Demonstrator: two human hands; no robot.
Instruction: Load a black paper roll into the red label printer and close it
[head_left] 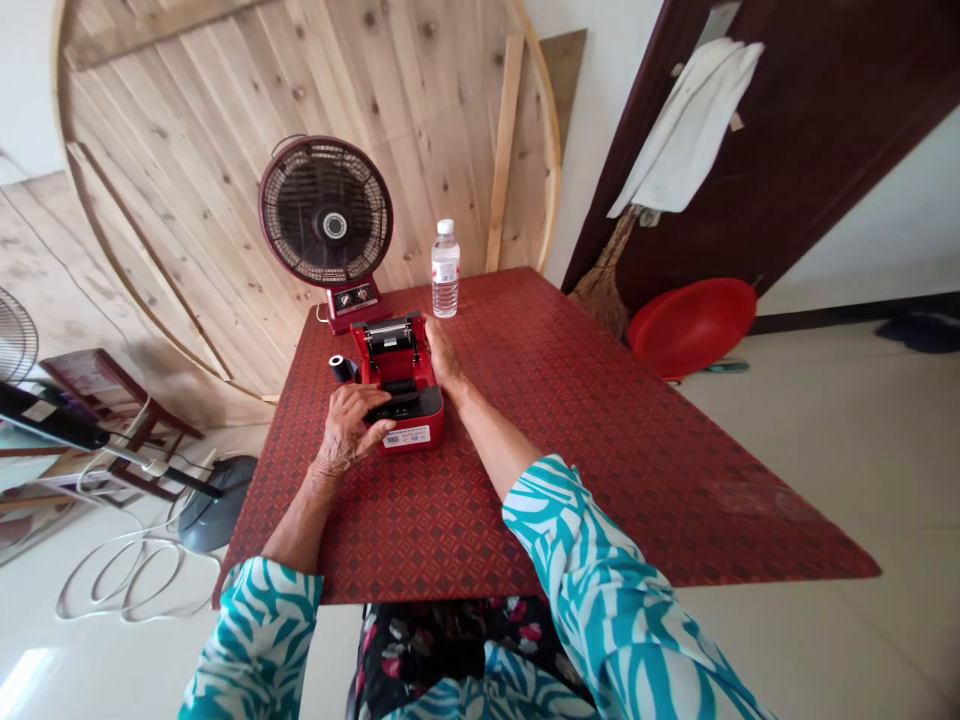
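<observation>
The red machine (405, 388) sits on the table (570, 450), lid (388, 337) up. The left hand (349, 424) touches its front, grip open; the right hand (442, 356) is by its side, grip unclear. Maybe its inside is being worked on; that calls for careful fingers.

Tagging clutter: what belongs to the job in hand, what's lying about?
Job:
- open red-and-black boxy machine, left hand over it, right hand alongside
- likely black roll, white end

Lying about:
- round maroon fan
- clear plastic bottle
- red plastic basin
</observation>
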